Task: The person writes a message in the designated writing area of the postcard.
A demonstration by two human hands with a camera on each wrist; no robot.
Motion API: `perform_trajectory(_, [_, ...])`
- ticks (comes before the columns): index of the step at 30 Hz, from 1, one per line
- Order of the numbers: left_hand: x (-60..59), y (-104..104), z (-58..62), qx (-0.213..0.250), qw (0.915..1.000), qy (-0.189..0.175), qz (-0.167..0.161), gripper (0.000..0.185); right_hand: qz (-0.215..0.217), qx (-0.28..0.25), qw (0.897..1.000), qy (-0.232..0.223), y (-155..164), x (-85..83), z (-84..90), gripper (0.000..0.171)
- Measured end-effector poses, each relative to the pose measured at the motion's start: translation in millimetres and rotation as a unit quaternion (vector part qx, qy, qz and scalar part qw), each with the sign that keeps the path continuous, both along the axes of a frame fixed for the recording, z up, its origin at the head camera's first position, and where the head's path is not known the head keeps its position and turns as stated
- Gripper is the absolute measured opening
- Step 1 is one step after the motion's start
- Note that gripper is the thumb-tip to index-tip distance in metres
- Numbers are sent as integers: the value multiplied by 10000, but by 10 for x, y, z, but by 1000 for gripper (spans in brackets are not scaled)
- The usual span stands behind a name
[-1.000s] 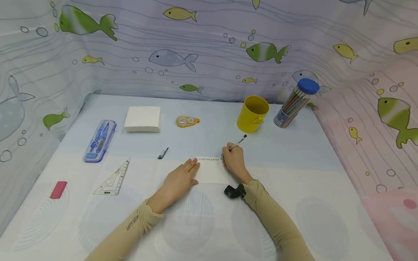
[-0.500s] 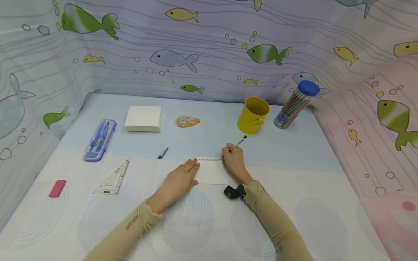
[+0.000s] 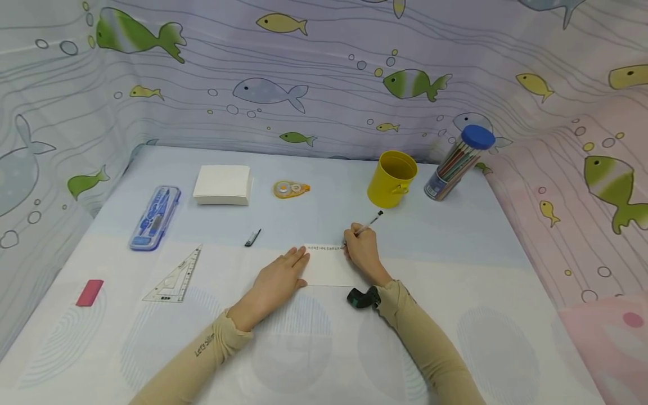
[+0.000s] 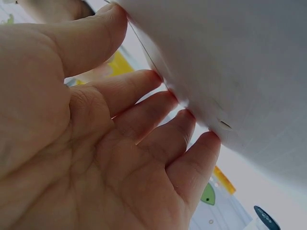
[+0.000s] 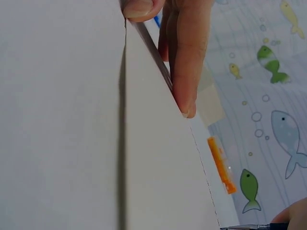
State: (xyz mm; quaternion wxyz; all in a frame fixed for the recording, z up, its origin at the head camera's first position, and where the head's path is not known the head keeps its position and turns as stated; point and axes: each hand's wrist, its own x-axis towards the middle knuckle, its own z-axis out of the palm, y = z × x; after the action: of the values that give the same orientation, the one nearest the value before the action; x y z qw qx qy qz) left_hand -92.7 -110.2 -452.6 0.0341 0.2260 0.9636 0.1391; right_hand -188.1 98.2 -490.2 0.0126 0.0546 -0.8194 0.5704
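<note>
A small white sheet of paper (image 3: pixel 329 269) lies on the table, a row of small dark writing along its top edge. My left hand (image 3: pixel 280 279) rests flat on the sheet's left side, fingers extended; in the left wrist view its fingertips (image 4: pixel 209 139) touch the surface. My right hand (image 3: pixel 363 251) pinches a slim pen (image 3: pixel 370 222) with a dark end, at the top right of the sheet. In the right wrist view the pen's tip (image 5: pixel 228 227) meets the paper at the end of the writing line. That hand covers the sheet's right edge.
Left are a pen cap (image 3: pixel 252 238), a set square (image 3: pixel 176 280), a red eraser (image 3: pixel 90 293) and a blue case (image 3: pixel 155 218). Behind stand a white paper stack (image 3: pixel 221 184), orange correction tape (image 3: pixel 291 189), a yellow cup (image 3: pixel 385 185) and a blue-lidded pencil jar (image 3: pixel 458 163).
Both hands keep their places, the left on the sheet and the right with the pen at its top right. The head view has shifted very slightly.
</note>
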Motion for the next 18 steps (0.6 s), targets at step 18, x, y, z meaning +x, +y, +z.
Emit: perform_trajectory(18, [-2,-1,28,6,10000,-23,20,58,8,-8,9999,104,-13,-13,24,41])
